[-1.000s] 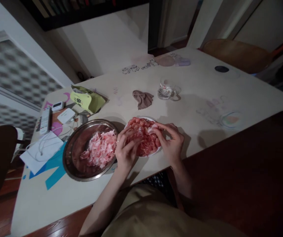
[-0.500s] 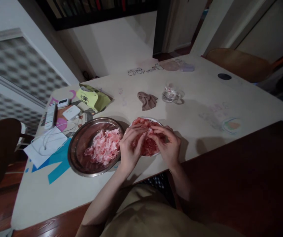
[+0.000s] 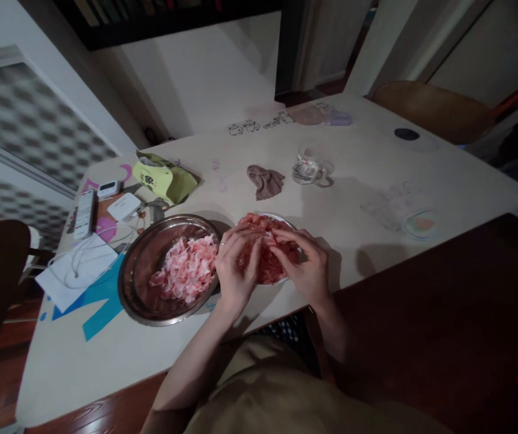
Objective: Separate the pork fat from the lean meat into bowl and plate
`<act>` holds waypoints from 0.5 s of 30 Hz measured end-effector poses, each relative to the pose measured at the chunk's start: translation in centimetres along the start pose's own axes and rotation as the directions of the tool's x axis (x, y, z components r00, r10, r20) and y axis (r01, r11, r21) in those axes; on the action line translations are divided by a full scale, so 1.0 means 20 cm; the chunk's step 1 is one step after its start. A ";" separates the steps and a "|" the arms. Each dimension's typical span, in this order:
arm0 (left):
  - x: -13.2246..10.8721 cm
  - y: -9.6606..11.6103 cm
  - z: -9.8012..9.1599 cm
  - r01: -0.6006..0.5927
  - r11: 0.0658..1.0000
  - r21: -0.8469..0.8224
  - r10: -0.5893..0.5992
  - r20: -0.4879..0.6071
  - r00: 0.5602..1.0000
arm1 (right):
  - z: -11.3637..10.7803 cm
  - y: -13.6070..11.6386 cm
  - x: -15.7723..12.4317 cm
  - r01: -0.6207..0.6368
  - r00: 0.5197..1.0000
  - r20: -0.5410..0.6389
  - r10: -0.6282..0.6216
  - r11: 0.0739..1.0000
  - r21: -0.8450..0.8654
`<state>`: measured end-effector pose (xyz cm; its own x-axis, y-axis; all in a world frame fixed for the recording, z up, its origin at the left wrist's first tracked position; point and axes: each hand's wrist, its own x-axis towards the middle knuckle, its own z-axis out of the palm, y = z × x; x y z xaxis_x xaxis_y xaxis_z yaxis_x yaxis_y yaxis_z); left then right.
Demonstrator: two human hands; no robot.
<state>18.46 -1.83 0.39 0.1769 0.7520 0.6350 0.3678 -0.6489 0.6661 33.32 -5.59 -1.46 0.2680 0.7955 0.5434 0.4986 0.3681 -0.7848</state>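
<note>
Both hands are over a white plate [image 3: 281, 281] heaped with red meat [image 3: 270, 265], near the table's front edge. My left hand [image 3: 237, 265], with a ring on one finger, has its thumb and fingertips pinched at the meat. Opposite it, my right hand [image 3: 306, 265] bends inward, fingertips and thumb closed on a small piece of meat between the hands. Just left of the plate is a wide steel bowl [image 3: 138, 283] holding a pile of pale pink meat pieces [image 3: 189, 268].
Behind the plate lie a brown cloth [image 3: 265, 182] and a glass mug [image 3: 307, 172]. A green bag [image 3: 163, 179], a remote [image 3: 85, 213], a white device with a cable [image 3: 124, 207] and paper [image 3: 75, 271] are at the left. Wooden chairs flank the table [image 3: 249, 144].
The view has shifted slightly, so the table things appear a little further left. My fingertips have moved slightly apart over the plate; both hands stay there.
</note>
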 end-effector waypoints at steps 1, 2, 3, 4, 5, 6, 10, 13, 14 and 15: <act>0.00 0.00 0.00 -0.001 1.000 0.003 0.001 -0.004 1.000 | 0.00 0.00 0.00 -0.005 1.000 -0.005 0.005 1.000 0.002; 0.00 0.00 0.01 -0.002 1.000 0.006 0.002 -0.008 1.000 | 0.00 0.00 0.00 -0.010 1.000 -0.009 0.010 1.000 -0.001; 0.00 0.00 0.01 -0.001 1.000 0.010 0.001 -0.013 1.000 | -0.01 0.00 0.00 -0.013 1.000 -0.013 0.013 1.000 -0.009; 0.00 0.00 0.01 -0.002 1.000 0.015 0.002 -0.018 1.000 | -0.01 0.00 0.01 -0.016 1.000 -0.015 0.016 1.000 -0.019; 0.00 0.01 0.01 -0.003 1.000 0.021 0.003 -0.023 1.000 | -0.01 0.00 0.01 -0.017 1.000 -0.014 0.016 0.999 -0.030; 0.00 0.01 0.02 -0.010 1.000 0.027 0.011 -0.029 1.000 | -0.02 0.00 0.01 -0.016 1.000 -0.013 0.016 0.999 -0.040; -0.01 0.00 0.03 -0.109 0.990 0.089 0.115 -0.067 0.991 | -0.03 -0.02 0.01 -0.015 1.000 -0.027 0.014 0.999 -0.042; -0.03 -0.02 0.03 -0.219 0.961 0.166 0.234 -0.072 0.970 | -0.03 -0.03 0.01 -0.002 0.998 -0.067 -0.001 0.999 -0.046; -0.03 -0.03 0.03 -0.240 0.954 0.180 0.255 -0.065 0.965 | -0.03 -0.03 0.01 0.004 0.997 -0.080 -0.008 0.999 -0.054; -0.04 -0.03 0.02 -0.251 0.949 0.190 0.266 -0.058 0.962 | -0.02 -0.03 0.00 0.010 0.996 -0.091 -0.015 0.998 -0.065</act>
<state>18.55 -1.90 -0.68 0.2149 0.5447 0.8107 0.4779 -0.7825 0.3991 33.43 -6.02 -0.78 0.3343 0.7425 0.5804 0.5537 0.3436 -0.7585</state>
